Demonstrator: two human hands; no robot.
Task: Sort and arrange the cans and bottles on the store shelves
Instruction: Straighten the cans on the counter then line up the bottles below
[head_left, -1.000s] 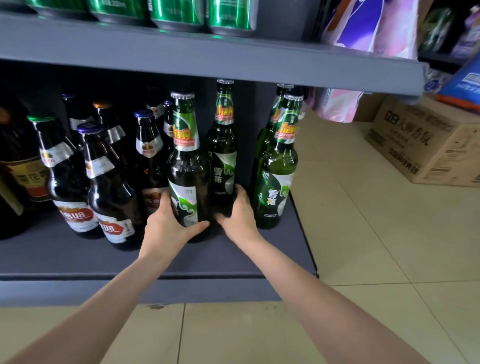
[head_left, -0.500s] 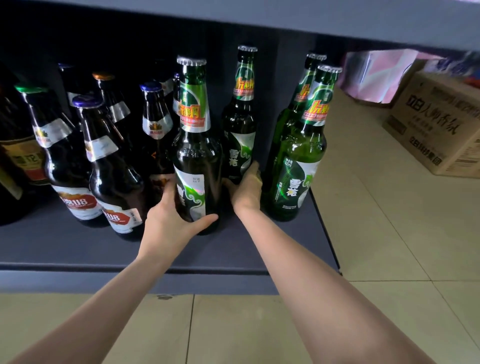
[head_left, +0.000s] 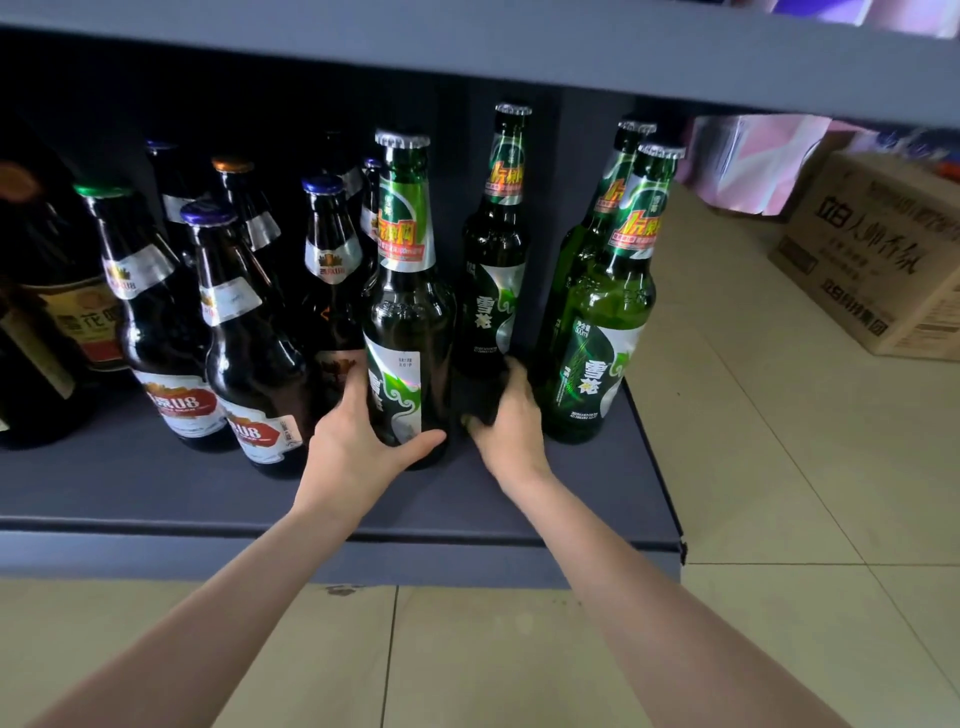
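On the dark grey lower shelf (head_left: 156, 483) stand several beer bottles. My left hand (head_left: 358, 447) grips the base of the front green bottle (head_left: 408, 312), thumb across its label. My right hand (head_left: 509, 421) curls round the foot of a second green bottle (head_left: 493, 280) standing just behind and to the right. Two more green bottles (head_left: 597, 343) stand upright at the shelf's right end, close to my right hand. To the left are brown bottles with red U8 labels (head_left: 244, 364), with more rows behind them in shadow.
The upper shelf's edge (head_left: 467, 52) hangs low over the bottle caps. The lower shelf ends at its right corner (head_left: 675, 540); beyond is tiled floor (head_left: 753, 467). A cardboard box (head_left: 883, 260) and pink packages (head_left: 743, 161) sit on the floor at right.
The view has dropped and moved closer, so the cans on the upper shelf are out of sight. Both hands stay on the same two green bottles.
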